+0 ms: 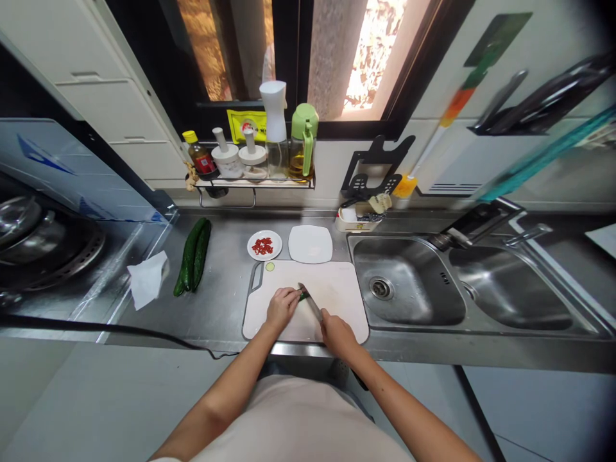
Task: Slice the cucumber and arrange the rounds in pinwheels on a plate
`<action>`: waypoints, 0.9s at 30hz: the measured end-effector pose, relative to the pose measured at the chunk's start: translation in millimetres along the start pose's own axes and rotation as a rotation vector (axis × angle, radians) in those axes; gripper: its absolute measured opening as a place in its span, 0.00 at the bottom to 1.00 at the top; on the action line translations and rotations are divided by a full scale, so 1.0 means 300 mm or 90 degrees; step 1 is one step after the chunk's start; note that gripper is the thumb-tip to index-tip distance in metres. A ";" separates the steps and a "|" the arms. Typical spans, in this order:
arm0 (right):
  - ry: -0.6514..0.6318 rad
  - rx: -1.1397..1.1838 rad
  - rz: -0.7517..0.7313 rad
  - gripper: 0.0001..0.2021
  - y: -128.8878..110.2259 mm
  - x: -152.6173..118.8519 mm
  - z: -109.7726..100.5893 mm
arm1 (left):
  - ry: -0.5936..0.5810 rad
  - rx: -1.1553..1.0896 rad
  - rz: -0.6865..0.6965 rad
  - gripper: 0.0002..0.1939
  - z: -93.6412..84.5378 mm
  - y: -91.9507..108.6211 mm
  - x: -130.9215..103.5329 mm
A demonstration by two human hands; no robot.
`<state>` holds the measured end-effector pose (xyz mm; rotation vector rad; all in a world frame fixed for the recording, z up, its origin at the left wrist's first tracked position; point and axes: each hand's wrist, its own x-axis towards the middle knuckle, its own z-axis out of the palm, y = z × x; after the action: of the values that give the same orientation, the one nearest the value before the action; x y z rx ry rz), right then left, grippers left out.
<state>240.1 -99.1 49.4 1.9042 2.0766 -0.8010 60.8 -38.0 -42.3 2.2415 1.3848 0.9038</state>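
Note:
My right hand (335,330) is closed round the handle of a knife (312,304), whose blade points up and left over the white cutting board (339,282). The fingers of my left hand (282,307) are bent onto a small dark green vegetable piece (303,295) beside the blade. Much of that piece is hidden by fingers and knife. A pale green round slice (270,266) lies at the board's upper left. Behind the board are a plate of chopped red bits (263,246) and a bare white square plate (310,244).
Two cucumbers (193,256) and a crumpled white paper (147,280) lie on the steel counter to the left. A double sink (409,282) is at the right. Bottles and jars stand on a wall rack (260,184); pots (33,237) sit far left.

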 end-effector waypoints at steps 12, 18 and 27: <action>-0.012 -0.009 0.012 0.14 -0.031 0.033 -0.039 | -0.003 -0.001 -0.003 0.12 0.007 -0.013 0.005; 0.010 -0.013 0.002 0.14 -0.056 0.084 -0.051 | 0.003 0.011 0.008 0.12 0.001 -0.008 0.005; 0.004 -0.015 0.004 0.14 -0.053 0.074 -0.045 | -0.009 -0.003 -0.003 0.12 -0.006 -0.005 0.010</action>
<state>224.4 -73.5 53.3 1.9021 2.0736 -0.7660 59.6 -34.8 -40.9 2.2357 1.3792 0.8874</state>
